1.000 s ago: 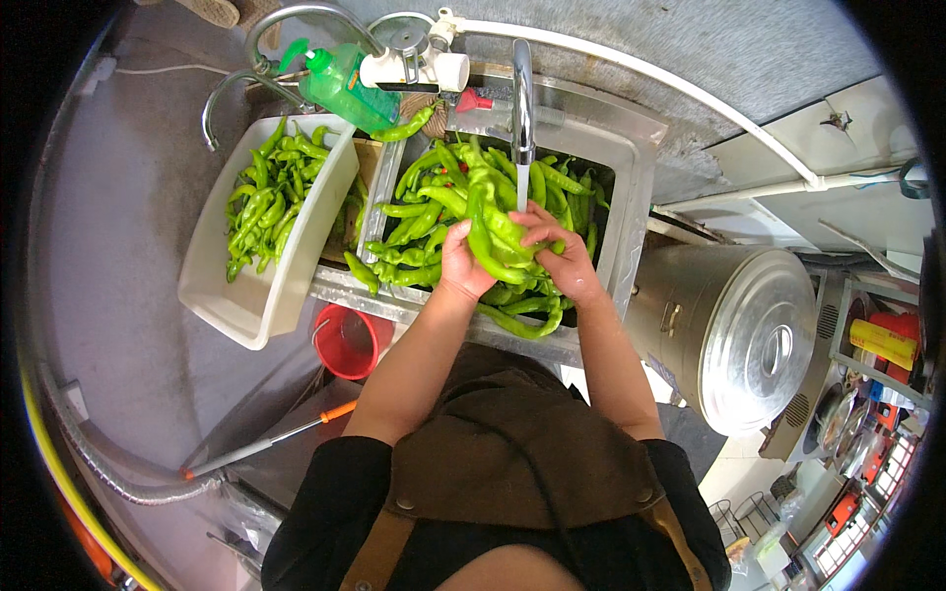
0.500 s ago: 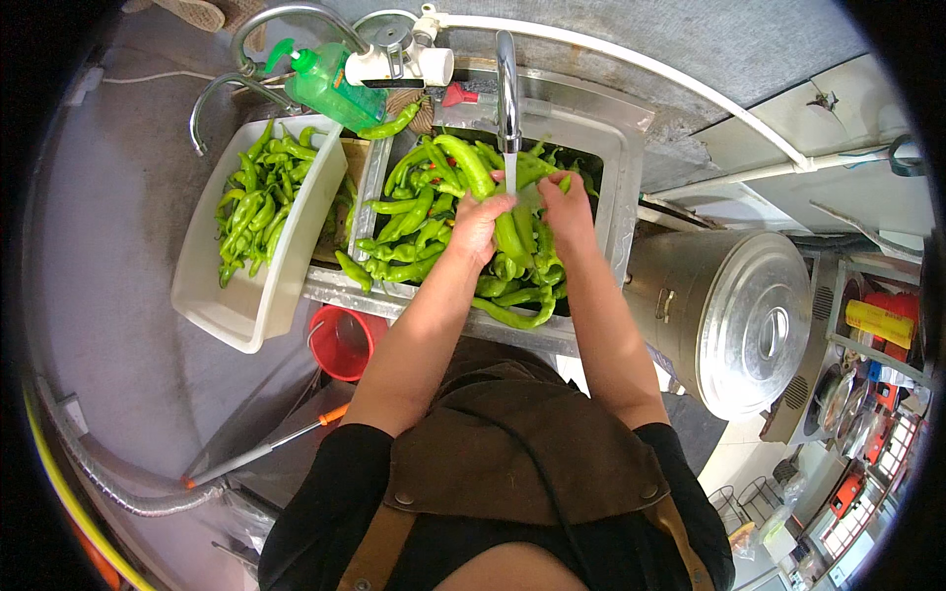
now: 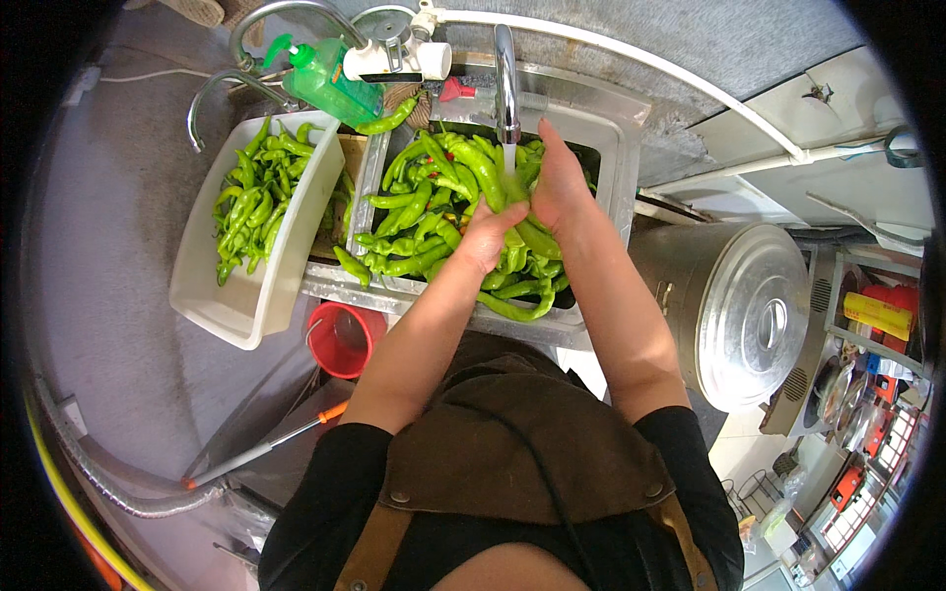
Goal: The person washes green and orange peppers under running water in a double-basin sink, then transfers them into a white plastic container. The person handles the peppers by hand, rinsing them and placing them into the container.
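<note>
Long green peppers (image 3: 409, 207) fill the metal sink (image 3: 619, 128) in a heap. Water runs from the faucet (image 3: 506, 84) onto the peppers between my hands. My left hand (image 3: 491, 234) is closed around green peppers under the stream, its thumb across them. Beside them on the right, my right hand (image 3: 560, 182) is open, its fingers stretched up near the faucet spout and its palm turned toward the peppers. The peppers under my palms are partly hidden by the hands and the water.
Left of the sink, a white plastic bin (image 3: 286, 251) holds more green peppers. A green pump bottle (image 3: 330, 84) and a white pipe fitting (image 3: 399, 59) stand behind. A red bucket (image 3: 340, 345) sits below. A large lidded metal pot (image 3: 754, 315) is at the right.
My right hand has let go of a green pepper and straightened its fingers upward near the spout. My left hand has shifted slightly downward, still holding peppers under the running water.
</note>
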